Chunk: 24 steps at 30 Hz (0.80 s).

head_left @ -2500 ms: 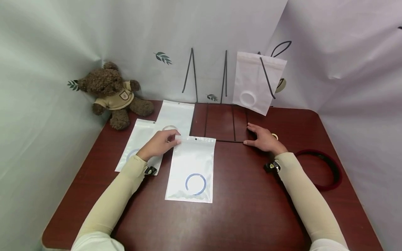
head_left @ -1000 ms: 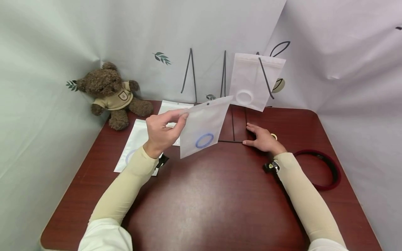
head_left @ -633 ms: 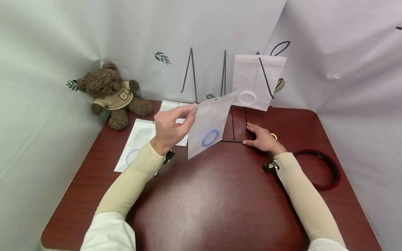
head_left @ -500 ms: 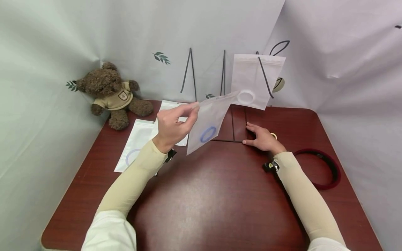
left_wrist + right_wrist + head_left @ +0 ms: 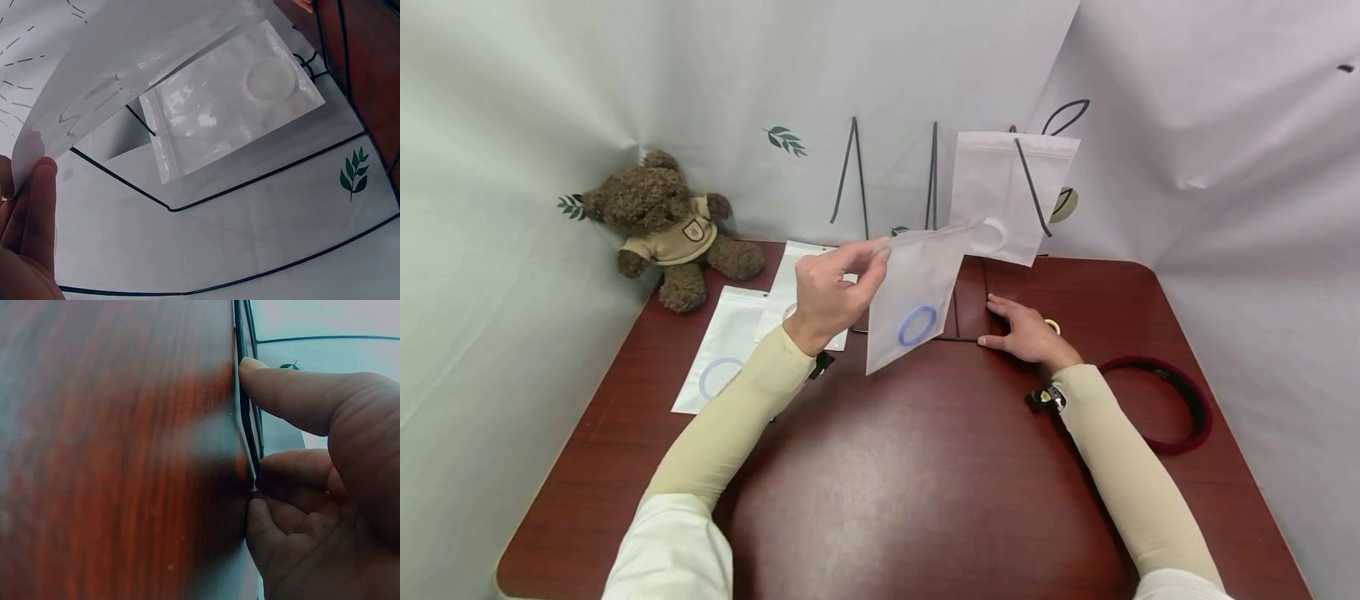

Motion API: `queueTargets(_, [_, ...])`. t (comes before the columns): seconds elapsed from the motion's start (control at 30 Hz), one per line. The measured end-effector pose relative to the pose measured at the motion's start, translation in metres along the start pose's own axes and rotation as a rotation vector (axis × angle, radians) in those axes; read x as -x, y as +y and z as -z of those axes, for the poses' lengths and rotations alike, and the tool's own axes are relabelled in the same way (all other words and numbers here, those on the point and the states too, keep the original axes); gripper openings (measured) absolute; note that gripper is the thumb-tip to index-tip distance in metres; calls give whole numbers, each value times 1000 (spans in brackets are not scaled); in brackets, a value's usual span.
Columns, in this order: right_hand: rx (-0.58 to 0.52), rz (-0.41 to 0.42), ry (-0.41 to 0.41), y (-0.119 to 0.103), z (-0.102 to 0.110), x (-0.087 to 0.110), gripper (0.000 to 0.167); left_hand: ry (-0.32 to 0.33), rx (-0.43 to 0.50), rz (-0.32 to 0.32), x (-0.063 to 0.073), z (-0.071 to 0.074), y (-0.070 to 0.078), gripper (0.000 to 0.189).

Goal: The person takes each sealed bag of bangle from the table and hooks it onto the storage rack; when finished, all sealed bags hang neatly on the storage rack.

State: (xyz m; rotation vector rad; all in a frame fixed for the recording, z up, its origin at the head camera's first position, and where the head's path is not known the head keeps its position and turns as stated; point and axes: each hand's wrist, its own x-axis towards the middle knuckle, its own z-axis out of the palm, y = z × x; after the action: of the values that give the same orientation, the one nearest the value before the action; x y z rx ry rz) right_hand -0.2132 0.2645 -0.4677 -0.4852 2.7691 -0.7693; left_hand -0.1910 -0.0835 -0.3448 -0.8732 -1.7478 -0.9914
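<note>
My left hand [image 5: 838,292] pinches a translucent white zip pouch [image 5: 917,267] by its upper left corner. The pouch hangs tilted above the table, and a blue ring [image 5: 917,326] shows at its lower part. Behind it stands a black wire rack [image 5: 933,167] with several upright prongs. On the rack's right prong hangs another white pouch [image 5: 1011,192] with a pale ring; the held pouch overlaps it in the head view. My right hand [image 5: 1030,333] rests at the front right corner of the rack's base, its thumb and fingers spread and touching the wire [image 5: 245,412].
Two more white pouches, one left [image 5: 730,333] and one behind my left hand [image 5: 790,287], lie overlapping on the table [image 5: 880,500]. A brown teddy bear [image 5: 658,225] sits at the back left. A dark red hoop [image 5: 1195,400] lies at right. White curtains enclose the table.
My left hand has lifted the pouch with the blue ring off the table and carried it up, then further right toward the rack. The right hand has stayed at the rack's corner.
</note>
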Motion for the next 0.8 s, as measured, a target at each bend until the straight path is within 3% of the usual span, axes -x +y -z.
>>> queueTargets(0.23, [5, 6, 5, -2, 0, 0, 83, 13, 10, 7, 0, 0, -2, 13])
queueTargets(0.6, [13, -1, 3, -3, 0, 1, 83, 51, 76, 167, 1, -20, -22, 13])
queueTargets(0.8, [14, -7, -2, -3, 1, 1, 84, 66, 108, 195, -3, -27, -32, 15])
